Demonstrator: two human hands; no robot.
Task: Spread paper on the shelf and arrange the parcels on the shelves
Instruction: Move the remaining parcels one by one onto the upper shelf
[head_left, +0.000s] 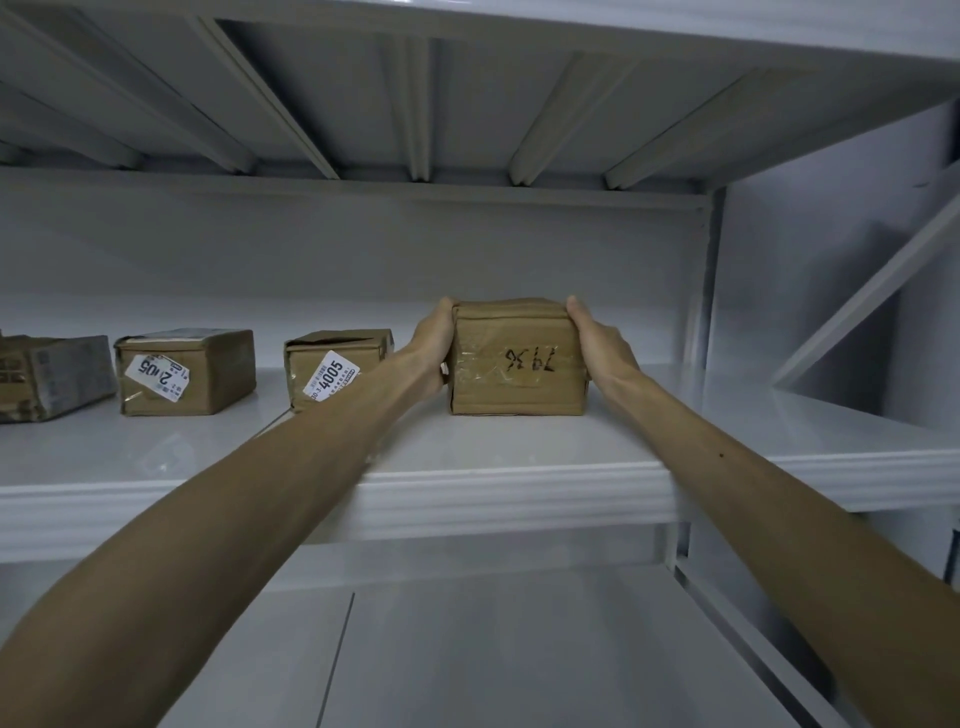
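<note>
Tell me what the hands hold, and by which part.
Both grip the hand-numbered parcel by its sides: the left hand on its left side, the right hand on its right.

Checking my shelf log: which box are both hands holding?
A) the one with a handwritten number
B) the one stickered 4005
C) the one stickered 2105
A: the left hand and right hand grip the sides of the rightmost box, which bears handwritten marker digits on its front.
</note>
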